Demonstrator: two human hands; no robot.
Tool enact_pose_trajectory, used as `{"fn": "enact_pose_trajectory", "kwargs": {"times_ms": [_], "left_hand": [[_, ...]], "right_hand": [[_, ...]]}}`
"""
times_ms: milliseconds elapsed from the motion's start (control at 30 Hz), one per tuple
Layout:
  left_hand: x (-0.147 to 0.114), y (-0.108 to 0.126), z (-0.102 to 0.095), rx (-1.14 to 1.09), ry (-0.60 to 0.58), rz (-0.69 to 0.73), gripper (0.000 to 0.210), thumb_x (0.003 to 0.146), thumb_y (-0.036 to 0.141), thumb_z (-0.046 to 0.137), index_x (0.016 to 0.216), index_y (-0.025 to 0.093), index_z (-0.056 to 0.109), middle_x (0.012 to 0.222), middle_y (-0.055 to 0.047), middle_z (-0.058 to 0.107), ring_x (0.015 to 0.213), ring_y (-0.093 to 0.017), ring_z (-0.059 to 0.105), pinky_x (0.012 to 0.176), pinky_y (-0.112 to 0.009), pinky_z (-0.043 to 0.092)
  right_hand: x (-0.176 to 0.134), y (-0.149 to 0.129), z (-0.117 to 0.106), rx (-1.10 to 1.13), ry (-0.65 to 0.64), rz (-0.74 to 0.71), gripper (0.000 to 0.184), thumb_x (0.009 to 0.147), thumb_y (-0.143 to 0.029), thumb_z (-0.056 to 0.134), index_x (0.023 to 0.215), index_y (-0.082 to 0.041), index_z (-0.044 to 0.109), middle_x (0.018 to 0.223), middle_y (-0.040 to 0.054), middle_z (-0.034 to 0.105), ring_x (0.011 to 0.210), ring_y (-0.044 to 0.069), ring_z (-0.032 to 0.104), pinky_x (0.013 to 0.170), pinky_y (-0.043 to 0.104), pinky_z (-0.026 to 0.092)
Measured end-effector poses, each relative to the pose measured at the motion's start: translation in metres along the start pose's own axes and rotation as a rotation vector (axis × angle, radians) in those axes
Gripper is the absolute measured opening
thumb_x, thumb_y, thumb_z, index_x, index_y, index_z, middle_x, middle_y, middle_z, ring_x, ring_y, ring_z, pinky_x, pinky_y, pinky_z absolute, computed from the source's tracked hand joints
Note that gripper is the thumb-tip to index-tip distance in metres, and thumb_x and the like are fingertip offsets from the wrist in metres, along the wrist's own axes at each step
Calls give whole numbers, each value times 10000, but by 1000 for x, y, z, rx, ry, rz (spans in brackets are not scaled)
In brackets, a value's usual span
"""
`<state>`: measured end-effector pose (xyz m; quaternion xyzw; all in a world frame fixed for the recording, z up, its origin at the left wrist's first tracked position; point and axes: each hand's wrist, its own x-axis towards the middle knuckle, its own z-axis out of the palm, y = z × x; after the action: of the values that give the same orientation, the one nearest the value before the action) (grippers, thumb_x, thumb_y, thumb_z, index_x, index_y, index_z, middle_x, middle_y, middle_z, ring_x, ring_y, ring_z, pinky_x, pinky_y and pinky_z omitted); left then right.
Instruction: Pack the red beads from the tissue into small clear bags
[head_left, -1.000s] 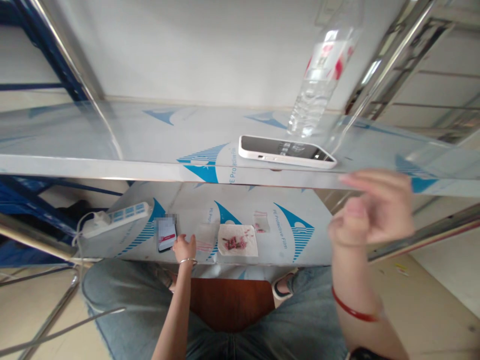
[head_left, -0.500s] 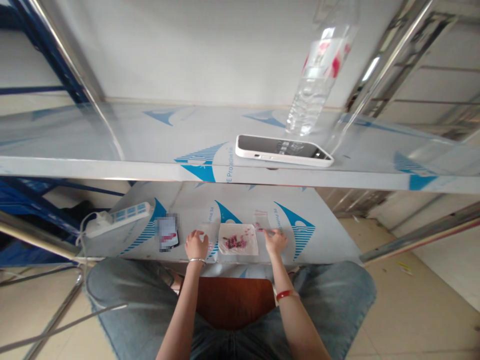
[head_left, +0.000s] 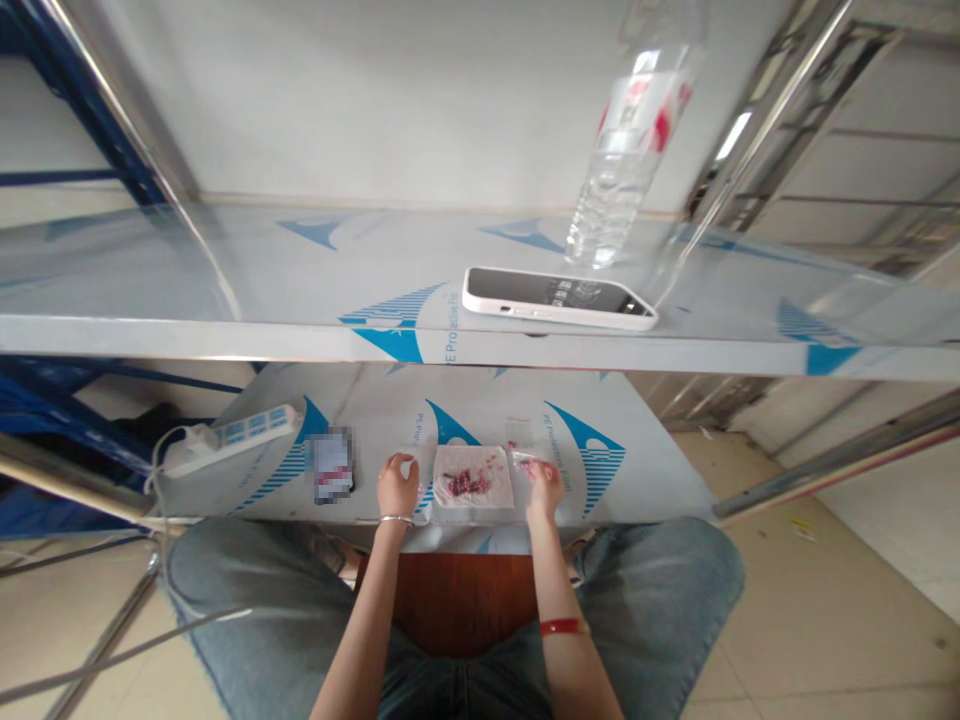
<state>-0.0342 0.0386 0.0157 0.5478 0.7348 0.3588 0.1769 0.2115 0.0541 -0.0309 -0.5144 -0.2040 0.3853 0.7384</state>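
Left hand [head_left: 397, 485] curled near paper [head_left: 448, 496], whether gripping unclear; right hand [head_left: 547, 487] pinches small plastic bag [head_left: 522, 458]; dark red bits [head_left: 469, 484] on paper.

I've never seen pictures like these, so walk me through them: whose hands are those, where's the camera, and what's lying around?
There's no machine here. A person's own bare hands do the work, and one camera worn on the head looks forward and down.

The right hand seems to pinch a small clear bag with pink bits. The left hand is curled by another clear bag; its grip is unclear.

Between them, a white sheet bears dark red bits. The lower shelf also carries a phone and a power strip. Above, the upper shelf holds a bottle and a white-edged phone.
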Motion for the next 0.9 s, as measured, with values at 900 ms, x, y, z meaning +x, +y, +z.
{"fn": "enact_pose_trajectory", "kwargs": {"times_ms": [900], "left_hand": [[-3,35,-21,-950,-489,-229,391,534,442,780,686,111,636,604,-17,646,544,-94,578,546,-196,454]], "right_hand": [[-66,-15,57,-334,-364,-95,228,636,-312,666,787,-183,555,788,22,627,734,160,592,689,278,472]]}}
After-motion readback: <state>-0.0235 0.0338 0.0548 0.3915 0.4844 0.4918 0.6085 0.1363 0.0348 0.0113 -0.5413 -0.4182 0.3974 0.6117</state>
